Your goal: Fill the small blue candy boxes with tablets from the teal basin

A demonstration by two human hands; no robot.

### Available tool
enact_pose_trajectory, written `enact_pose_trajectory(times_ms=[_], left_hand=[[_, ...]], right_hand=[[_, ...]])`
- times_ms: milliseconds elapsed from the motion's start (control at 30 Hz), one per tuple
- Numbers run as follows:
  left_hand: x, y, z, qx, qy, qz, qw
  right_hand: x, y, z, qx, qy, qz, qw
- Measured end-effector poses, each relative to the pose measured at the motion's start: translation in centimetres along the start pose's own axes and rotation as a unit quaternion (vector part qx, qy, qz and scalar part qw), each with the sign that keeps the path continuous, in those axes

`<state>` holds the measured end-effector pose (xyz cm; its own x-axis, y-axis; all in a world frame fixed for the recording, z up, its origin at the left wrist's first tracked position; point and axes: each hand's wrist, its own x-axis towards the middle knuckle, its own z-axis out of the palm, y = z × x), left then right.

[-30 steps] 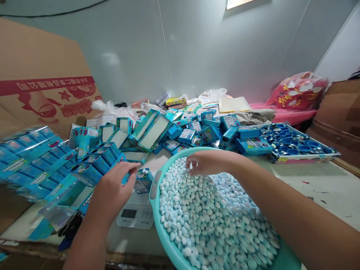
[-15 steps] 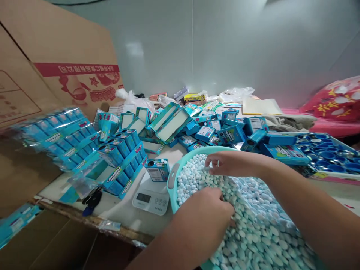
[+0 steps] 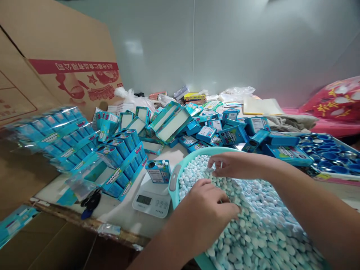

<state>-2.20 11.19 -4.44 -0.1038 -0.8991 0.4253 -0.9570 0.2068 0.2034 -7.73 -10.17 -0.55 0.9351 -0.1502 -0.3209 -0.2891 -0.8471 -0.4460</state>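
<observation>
A turquoise basin (image 3: 174, 185) full of small pale blue and white candies (image 3: 253, 240) stands in front of me. My left hand (image 3: 206, 212) is over the near left part of the candies, fingers and thumb apart, with nothing visible in it. Farther back, my right hand (image 3: 229, 165) hovers low above the candies, its fingers loosely bent and apart; its palm side is hidden. Left of the basin, a blue printed box (image 3: 158, 173) stands on a white digital scale (image 3: 152, 202), with a few candies on its top.
Film-wrapped trays of blue boxes (image 3: 60, 140) and a part-filled display tray (image 3: 123, 176) stand left. Dark scissors (image 3: 91, 202) lie near the table edge. More blue boxes (image 3: 206, 133) pile up behind the basin. A tray of blue round pieces (image 3: 329, 153) sits right.
My left hand has lifted slightly from the candies and its fingers have spread. My right hand has barely moved. The view has shifted a little.
</observation>
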Motion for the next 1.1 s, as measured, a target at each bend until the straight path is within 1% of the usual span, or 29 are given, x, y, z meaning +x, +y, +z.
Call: enact_pose_trajectory(times_ms=[200, 267, 367, 433, 500, 567, 633, 733, 833, 900, 1000, 1100], left_hand=[[0.0, -0.4, -0.3, -0.03, 0.019, -0.005, 0.999], [-0.1, -0.5, -0.6, -0.067, 0.027, -0.02, 0.997], [-0.4, -0.8, -0.7, -0.125, 0.045, -0.061, 0.989], [-0.6, -0.9, -0.6, -0.14, 0.057, -0.075, 0.986], [-0.7, -1.0, -0.6, -0.142, 0.073, -0.075, 0.984], [-0.8, -1.4, -1.0, -0.145, 0.092, -0.083, 0.982], [-1.0, -2.1, -2.0, -0.146, 0.108, -0.108, 0.978], [-2.0, -4.0, -4.7, -0.113, 0.116, -0.166, 0.973], [-3.7, -6.6, -7.7, -0.045, 0.127, -0.264, 0.955], [-4.8, -8.3, -9.1, 0.004, 0.127, -0.321, 0.939], [-6.0, -10.3, -10.1, 0.051, 0.108, -0.363, 0.924], [-6.5, -11.2, -10.2, 0.066, 0.091, -0.387, 0.915]], right_hand=[[-0.3, -0.3, -0.3, 0.011, -0.015, -0.002, 1.0], [-0.4, -0.4, -0.4, 0.007, -0.014, -0.001, 1.0], [-0.6, -0.5, -0.6, 0.007, -0.013, -0.001, 1.0], [-0.7, -0.5, -0.6, 0.01, -0.014, -0.001, 1.0], [-0.7, -0.6, -0.7, 0.011, -0.014, -0.001, 1.0], [-0.7, -0.6, -0.8, 0.015, -0.014, -0.001, 1.0], [-0.8, -0.7, -0.8, 0.018, -0.013, 0.003, 1.0], [-1.0, -0.9, -1.0, 0.011, -0.013, 0.01, 1.0], [-1.1, -0.8, -1.0, 0.003, -0.01, 0.003, 1.0], [-1.1, -0.7, -1.0, 0.003, -0.008, -0.004, 1.0], [-0.9, -0.3, -1.0, 0.004, -0.004, -0.009, 1.0], [-0.9, -0.2, -1.0, 0.005, -0.001, -0.011, 1.0]])
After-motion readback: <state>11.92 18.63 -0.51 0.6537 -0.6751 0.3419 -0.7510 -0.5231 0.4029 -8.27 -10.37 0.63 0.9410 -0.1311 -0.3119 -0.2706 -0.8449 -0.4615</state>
